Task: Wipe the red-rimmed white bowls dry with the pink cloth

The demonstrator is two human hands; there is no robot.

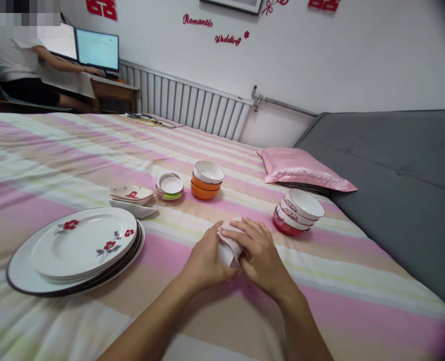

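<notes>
Between my hands is a small whitish thing [228, 250] with curved, fold-like edges, just above or on the striped bedspread. Much of it is covered by my fingers, so I cannot tell whether it is cloth or a dish. My left hand [205, 260] grips its left side, thumb low and fingers at the top. Curled over its right side is my right hand [260, 255]. Beyond my right hand stands a stack of red and white bowls [299, 213]. Farther off are orange bowls with a white one on top [207, 180].
At left lies a stack of flower-patterned plates [83, 240], with oblong dishes [131, 195] and small round dishes [170, 186] behind. A pink pillow [305, 168] rests by the grey headboard [403, 170]. A person [15, 60] sits at a desk with monitors [97, 48].
</notes>
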